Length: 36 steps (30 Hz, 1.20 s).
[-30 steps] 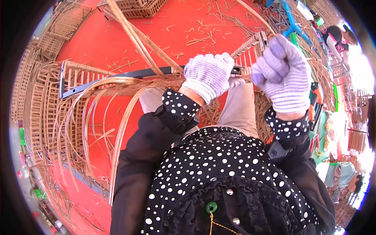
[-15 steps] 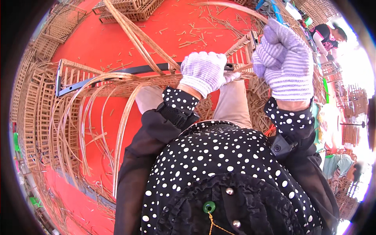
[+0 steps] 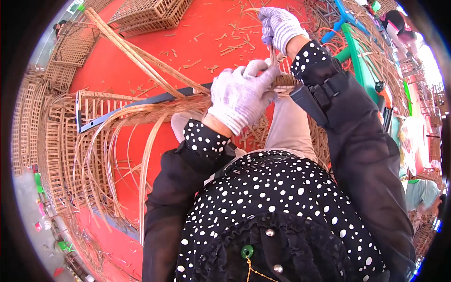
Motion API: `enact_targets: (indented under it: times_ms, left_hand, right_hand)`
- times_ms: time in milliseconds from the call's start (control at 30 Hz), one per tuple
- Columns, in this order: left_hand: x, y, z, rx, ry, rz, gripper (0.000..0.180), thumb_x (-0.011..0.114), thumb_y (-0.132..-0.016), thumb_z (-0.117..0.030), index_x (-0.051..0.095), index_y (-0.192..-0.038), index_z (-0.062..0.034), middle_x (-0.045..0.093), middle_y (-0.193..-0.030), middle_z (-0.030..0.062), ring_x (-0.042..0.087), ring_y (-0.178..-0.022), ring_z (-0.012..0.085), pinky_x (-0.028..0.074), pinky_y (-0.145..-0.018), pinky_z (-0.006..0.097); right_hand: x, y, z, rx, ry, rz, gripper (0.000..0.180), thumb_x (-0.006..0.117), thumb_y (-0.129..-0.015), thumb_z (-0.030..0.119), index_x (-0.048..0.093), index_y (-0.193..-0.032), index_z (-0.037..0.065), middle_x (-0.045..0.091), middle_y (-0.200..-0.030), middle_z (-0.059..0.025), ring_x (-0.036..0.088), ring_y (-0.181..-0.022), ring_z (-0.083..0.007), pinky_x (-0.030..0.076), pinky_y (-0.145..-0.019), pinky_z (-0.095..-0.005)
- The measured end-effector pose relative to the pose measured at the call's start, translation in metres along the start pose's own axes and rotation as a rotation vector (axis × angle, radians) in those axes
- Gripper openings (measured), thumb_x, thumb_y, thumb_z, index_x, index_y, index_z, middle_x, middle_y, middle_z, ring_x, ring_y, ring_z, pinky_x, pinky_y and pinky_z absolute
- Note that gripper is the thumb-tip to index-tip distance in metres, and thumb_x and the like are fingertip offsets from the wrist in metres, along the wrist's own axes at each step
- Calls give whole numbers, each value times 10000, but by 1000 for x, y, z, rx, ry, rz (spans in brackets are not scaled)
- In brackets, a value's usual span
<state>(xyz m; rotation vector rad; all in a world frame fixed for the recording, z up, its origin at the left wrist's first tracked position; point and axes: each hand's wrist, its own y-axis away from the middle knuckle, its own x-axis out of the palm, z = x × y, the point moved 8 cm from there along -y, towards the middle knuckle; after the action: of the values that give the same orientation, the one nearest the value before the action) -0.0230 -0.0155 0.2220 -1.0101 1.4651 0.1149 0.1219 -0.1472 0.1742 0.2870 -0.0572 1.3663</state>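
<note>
Currently: right hand pulls up a strip, left hand on the frame

Brown woven frame with a dark metal bar (image 3: 155, 101) lies across the person's lap, over the light beige trouser legs (image 3: 291, 124). Left hand in a white-and-purple knit glove (image 3: 242, 91) is clamped on its right part, fingers bent over the top, beside a brown strip-wrapped section (image 3: 285, 81). Right hand in a matching striped glove (image 3: 282, 29) is raised beyond it, fist closed on a thin brown strip (image 3: 274, 55) that runs down toward the left hand. Hands apart, near each other.

Two long pale-brown strips (image 3: 121, 41) slant up-left from the frame; more looped brown strips (image 3: 144, 164) hang toward the person. Around: red floor (image 3: 206, 42) with short brown scraps (image 3: 244, 42), brown lattice basket (image 3: 150, 14) at top, brown lattice panels (image 3: 61, 155) at left, green bench-like piece (image 3: 359, 70) at right. Co-worker at upper right, blurred.
</note>
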Motion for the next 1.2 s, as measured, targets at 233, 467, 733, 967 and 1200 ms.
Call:
enact_targets:
  times_ms: [233,467,733,967,1200]
  left_hand:
    - [27,-23,15,-60,190,282,306,681,-689,-248,620,-945,-93,604,-889,73,589,-844,263,475,-725,348]
    - [41,-50,38,21,296,371,321,675,-696,-154,605,-988,-43,612,-845,115,590,-784,248,464,-715,314]
    - [52,-66,55,-49,357,478,342,668,-706,-95,584,-1024,2,616,-814,72,559,-718,124,459,-683,270]
    - [54,-69,59,-68,361,518,373,690,-690,-118,587,-1028,1,624,-864,102,581,-748,154,468,-708,279]
    - [46,-71,52,19,207,436,362,677,-712,-194,586,-1024,-35,620,-893,116,598,-808,239,472,-738,320]
  right_hand:
    - [-15,70,62,-798,553,-73,162,527,-860,160,574,-910,13,499,-583,-4,444,-457,-79,424,-451,-281]
    - [-44,168,-18,-561,681,39,329,590,-774,57,549,-1099,21,598,-686,-108,585,-596,-226,472,-573,-292]
    - [-17,118,-56,-295,985,115,505,550,-774,151,350,-1214,3,581,-643,-201,594,-623,-352,474,-580,-431]
    - [-24,117,-56,-41,426,141,422,544,-811,188,402,-1169,16,566,-586,-145,580,-513,-265,469,-485,-368]
    - [-28,121,-62,218,-299,48,229,571,-840,249,571,-822,20,413,-488,18,363,-333,-104,434,-388,-281]
